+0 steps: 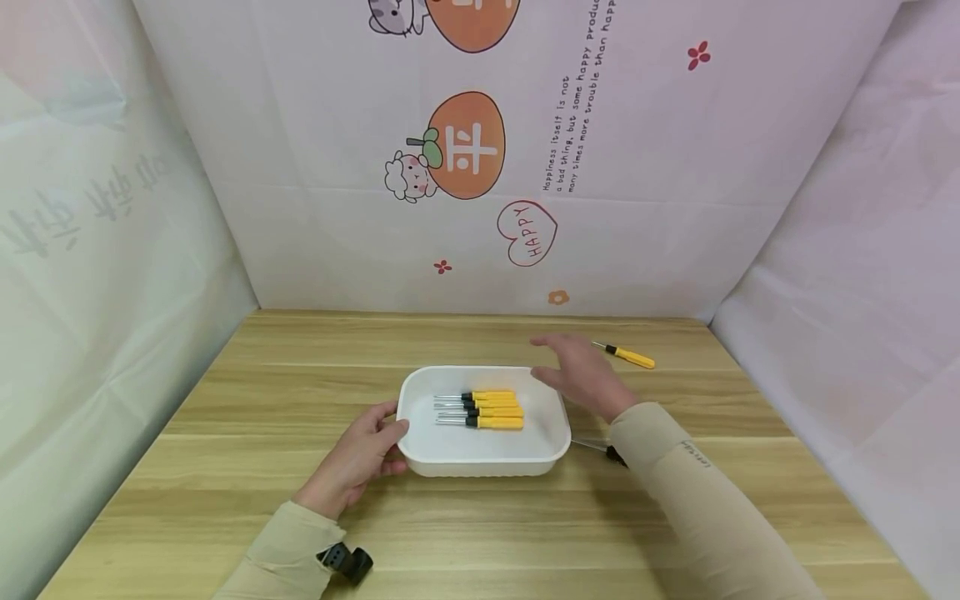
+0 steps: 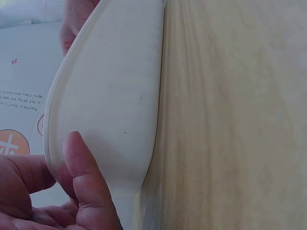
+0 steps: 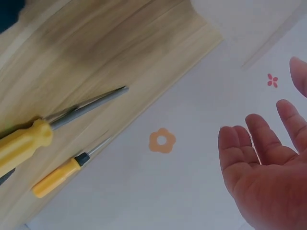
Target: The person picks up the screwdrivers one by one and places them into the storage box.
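Note:
A white plastic box (image 1: 487,454) stands on the wooden table with several small screwdrivers (image 1: 495,412) lying side by side in it, their handles yellow and collars black. My left hand (image 1: 360,454) grips the box's left end, thumb at the rim and fingers along the outer wall (image 2: 108,91). Over the back right corner of the box, my right hand (image 1: 585,375) has its fingers spread and holds nothing. Another yellow screwdriver (image 1: 633,357) lies on the table just beyond it. The metal shaft (image 1: 588,444) of a further tool shows beside the box, the rest hidden under my right sleeve.
In the right wrist view, a yellow-handled tool (image 3: 24,143) with a grey shaft lies nearest the camera. A white printed cloth (image 1: 337,250) rises at the table's back edge, and pale cloth walls (image 1: 825,275) stand at both sides.

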A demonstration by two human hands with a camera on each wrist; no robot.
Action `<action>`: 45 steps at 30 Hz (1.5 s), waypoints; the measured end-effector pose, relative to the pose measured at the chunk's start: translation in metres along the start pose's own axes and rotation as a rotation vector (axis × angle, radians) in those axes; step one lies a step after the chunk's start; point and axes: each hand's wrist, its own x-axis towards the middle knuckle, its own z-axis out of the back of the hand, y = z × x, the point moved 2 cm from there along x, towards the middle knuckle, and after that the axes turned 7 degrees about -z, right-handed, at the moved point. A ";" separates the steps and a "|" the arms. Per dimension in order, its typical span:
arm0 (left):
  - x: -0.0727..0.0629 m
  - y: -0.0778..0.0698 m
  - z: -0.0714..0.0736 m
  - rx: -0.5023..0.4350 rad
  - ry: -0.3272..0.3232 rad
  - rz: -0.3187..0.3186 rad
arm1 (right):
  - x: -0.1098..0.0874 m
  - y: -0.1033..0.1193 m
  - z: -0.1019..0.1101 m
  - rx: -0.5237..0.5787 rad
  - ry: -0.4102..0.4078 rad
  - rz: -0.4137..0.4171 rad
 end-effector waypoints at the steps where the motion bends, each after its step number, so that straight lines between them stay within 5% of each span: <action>1: 0.000 0.000 0.000 0.002 0.003 -0.003 | 0.001 -0.003 0.000 -0.014 -0.014 0.002; 14: -0.001 0.000 0.000 0.000 0.011 -0.007 | 0.008 -0.036 0.010 -0.121 -0.109 0.024; 30: 0.000 0.000 0.001 -0.011 0.014 -0.002 | 0.013 -0.070 0.011 -0.143 -0.078 -0.030; 45: 0.000 0.002 0.002 -0.005 0.020 -0.007 | 0.012 -0.101 0.016 -0.106 -0.008 -0.179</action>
